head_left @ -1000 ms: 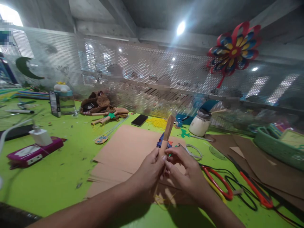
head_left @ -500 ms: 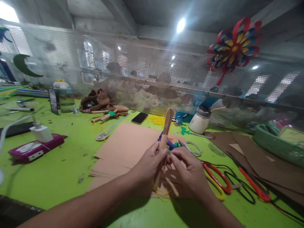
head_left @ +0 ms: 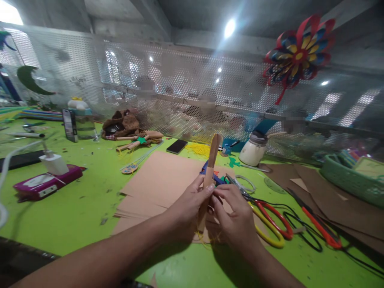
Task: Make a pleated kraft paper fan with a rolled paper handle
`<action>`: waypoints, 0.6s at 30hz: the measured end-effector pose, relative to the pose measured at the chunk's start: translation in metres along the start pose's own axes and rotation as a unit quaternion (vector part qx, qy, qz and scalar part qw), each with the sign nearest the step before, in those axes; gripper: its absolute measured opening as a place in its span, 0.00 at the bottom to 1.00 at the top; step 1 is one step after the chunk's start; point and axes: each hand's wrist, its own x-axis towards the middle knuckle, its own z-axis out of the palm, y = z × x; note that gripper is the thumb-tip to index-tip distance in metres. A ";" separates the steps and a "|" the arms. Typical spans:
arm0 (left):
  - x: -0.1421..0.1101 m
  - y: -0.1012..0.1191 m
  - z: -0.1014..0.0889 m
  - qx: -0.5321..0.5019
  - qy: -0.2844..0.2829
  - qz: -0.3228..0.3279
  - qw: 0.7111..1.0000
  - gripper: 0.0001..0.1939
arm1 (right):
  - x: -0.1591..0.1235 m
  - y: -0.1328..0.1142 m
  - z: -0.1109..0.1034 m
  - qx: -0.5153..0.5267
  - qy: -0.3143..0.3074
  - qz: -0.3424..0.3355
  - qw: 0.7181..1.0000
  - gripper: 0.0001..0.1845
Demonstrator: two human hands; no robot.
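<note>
A rolled brown paper piece [head_left: 213, 154] stands nearly upright before me, its narrow top tilted slightly right and yellow strands [head_left: 205, 240] hanging at its lower end. My left hand [head_left: 192, 200] is closed around its middle, thumb pressed on the front. Close against its right side, the fingers of my right hand [head_left: 234, 208] are pinched together; what lies between them is too small to make out. Under both hands lie large sheets of brown paper [head_left: 156, 176]. Just behind the roll, something blue [head_left: 220, 180] and green scraps are partly hidden.
Scissors with red and yellow handles [head_left: 270, 236] and a red soldering-iron-like tool [head_left: 325, 232] with a black cord lie right. Behind are a white jar [head_left: 253, 150], phone [head_left: 177, 146] and yellow shreds [head_left: 198, 149]. A purple power strip [head_left: 48, 186] sits left, a green basket [head_left: 351, 180] far right.
The view has shifted slightly. Both hands stay at the paper roll, with the right fingers still pinched beside it and only small finger movement.
</note>
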 end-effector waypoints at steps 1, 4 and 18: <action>0.000 -0.001 0.000 -0.001 -0.005 0.000 1.000 0.12 | 0.000 -0.001 0.000 -0.004 0.002 -0.002 1.000 0.07; 0.001 -0.004 -0.001 0.005 -0.013 0.004 1.000 0.11 | -0.001 -0.001 0.000 -0.016 0.006 -0.008 1.000 0.07; -0.001 -0.005 0.005 0.018 -0.005 0.034 0.999 0.11 | -0.001 -0.009 0.001 -0.124 0.017 -0.059 0.990 0.08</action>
